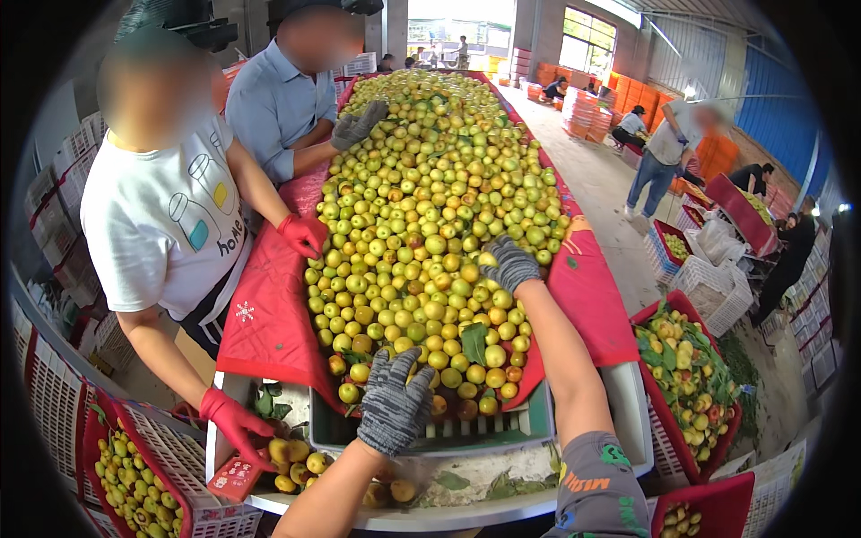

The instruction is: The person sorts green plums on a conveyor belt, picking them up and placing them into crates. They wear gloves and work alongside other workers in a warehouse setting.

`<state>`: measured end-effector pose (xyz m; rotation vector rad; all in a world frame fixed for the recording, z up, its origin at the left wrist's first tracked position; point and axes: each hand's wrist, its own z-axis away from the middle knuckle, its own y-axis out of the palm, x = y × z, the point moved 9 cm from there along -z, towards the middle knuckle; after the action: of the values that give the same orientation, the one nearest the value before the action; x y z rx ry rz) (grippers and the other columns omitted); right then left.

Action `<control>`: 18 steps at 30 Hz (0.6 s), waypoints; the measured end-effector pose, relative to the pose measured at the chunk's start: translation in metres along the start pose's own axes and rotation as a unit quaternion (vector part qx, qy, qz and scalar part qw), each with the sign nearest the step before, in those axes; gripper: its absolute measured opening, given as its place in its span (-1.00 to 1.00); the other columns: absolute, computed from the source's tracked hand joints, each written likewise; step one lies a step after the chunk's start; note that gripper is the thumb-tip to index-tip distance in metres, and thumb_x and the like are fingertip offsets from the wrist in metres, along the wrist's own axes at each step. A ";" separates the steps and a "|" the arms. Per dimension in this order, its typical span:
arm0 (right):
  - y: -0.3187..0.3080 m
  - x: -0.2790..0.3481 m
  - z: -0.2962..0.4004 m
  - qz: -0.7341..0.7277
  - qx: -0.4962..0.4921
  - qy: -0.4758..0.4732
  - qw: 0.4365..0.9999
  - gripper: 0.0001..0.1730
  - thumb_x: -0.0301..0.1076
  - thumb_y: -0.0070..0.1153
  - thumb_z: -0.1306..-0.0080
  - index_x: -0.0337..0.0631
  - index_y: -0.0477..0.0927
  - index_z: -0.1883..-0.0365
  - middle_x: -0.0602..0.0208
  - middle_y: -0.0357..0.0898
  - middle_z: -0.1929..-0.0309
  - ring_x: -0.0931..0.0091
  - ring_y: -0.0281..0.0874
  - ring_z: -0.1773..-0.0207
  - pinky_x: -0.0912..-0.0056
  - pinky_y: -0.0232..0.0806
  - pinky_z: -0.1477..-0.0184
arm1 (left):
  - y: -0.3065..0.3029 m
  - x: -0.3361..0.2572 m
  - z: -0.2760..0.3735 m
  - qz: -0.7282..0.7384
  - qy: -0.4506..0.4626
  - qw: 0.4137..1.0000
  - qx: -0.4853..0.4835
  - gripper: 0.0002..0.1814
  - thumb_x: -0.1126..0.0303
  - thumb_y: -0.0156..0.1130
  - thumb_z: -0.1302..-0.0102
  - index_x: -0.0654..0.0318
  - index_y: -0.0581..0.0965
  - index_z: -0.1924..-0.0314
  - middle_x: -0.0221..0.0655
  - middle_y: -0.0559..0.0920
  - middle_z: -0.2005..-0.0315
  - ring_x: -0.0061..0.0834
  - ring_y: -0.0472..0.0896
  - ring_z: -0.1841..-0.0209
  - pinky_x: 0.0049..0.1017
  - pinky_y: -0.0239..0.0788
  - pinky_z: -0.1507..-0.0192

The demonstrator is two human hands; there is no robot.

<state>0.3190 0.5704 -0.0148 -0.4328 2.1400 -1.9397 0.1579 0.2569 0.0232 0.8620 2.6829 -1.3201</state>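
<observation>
A long heap of green and yellow jujubes lies on a sorting table lined with red quilted cloth. My left hand, in a grey knit glove, rests at the heap's near edge, fingers spread over the fruit. Farther up on the right, my right hand, gloved alike, reaches into the jujubes; its fingertips touch a pale fruit, and whether it grips it I cannot tell. A green leaf lies on the fruit between my hands. Below the heap sits a slatted green tray.
Two co-workers stand at the left; one's red-gloved hand is near a red box and loose fruit. Red-lined crates of fruit stand at lower left and right. A white basket and more people are farther right.
</observation>
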 end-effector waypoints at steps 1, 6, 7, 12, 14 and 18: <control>-0.003 0.011 0.012 0.011 0.008 -0.024 1.000 -0.31 0.12 0.13 -0.20 0.06 0.36 -0.25 0.24 0.15 -0.38 0.29 0.29 -0.32 0.12 0.26 -0.23 | -0.001 -0.002 0.000 -0.018 0.018 1.000 -0.005 -0.61 0.36 0.26 -0.02 0.18 0.54 0.08 -0.01 0.47 -0.05 -0.01 0.45 -0.08 0.05 0.12 -0.25; -0.039 0.004 0.099 -0.191 -0.215 -0.100 0.953 -0.41 0.01 0.16 -0.23 -0.11 0.43 -0.14 0.15 0.42 -0.14 0.27 0.36 -0.24 0.22 0.28 -0.21 | 0.007 -0.001 0.001 -0.027 0.014 0.999 -0.017 -0.65 0.33 0.26 -0.04 0.15 0.57 0.11 -0.07 0.47 -0.08 -0.03 0.44 -0.11 0.03 0.11 -0.26; -0.039 0.004 0.114 -0.448 -0.123 -0.049 0.884 -0.46 0.00 0.09 -0.31 -0.16 0.42 -0.13 0.12 0.54 0.03 0.25 0.55 -0.01 0.22 0.46 -0.01 | 0.007 0.005 0.006 -0.032 0.005 0.999 -0.016 -0.66 0.32 0.26 -0.06 0.15 0.57 0.10 -0.08 0.47 -0.09 -0.02 0.43 -0.12 0.03 0.11 -0.27; -0.052 0.010 0.215 -0.909 0.105 0.083 0.396 -0.48 0.10 -0.13 -0.40 -0.14 0.42 -0.07 0.12 0.57 0.20 0.24 0.62 0.37 0.16 0.56 0.48 | 0.021 0.016 0.013 -0.027 -0.022 0.999 0.034 -0.62 0.26 0.27 -0.09 0.13 0.56 0.04 -0.11 0.43 -0.15 0.09 0.33 -0.19 -0.03 0.06 -0.31; -0.070 0.014 0.252 -0.926 0.111 0.083 0.351 -0.45 0.14 -0.13 -0.39 -0.14 0.42 -0.07 0.11 0.57 0.20 0.24 0.63 0.34 0.18 0.56 0.45 | 0.026 0.019 0.019 -0.017 -0.034 0.998 0.049 -0.62 0.29 0.28 -0.10 0.12 0.56 0.03 -0.13 0.43 -0.14 0.14 0.31 -0.19 -0.03 0.07 -0.29; -0.100 -0.008 0.313 -0.921 0.081 0.061 0.376 -0.47 0.12 -0.06 -0.37 -0.12 0.42 -0.08 0.11 0.58 0.18 0.28 0.64 0.30 0.20 0.57 0.42 | 0.035 0.024 0.021 0.021 -0.045 0.997 0.059 -0.62 0.33 0.29 -0.09 0.12 0.56 0.03 -0.12 0.44 -0.13 0.12 0.31 -0.19 -0.06 0.10 -0.28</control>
<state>0.4449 0.2744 0.0519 -3.7417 0.5043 -2.3110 0.1508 0.2697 -0.0218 0.8429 2.5276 -1.4824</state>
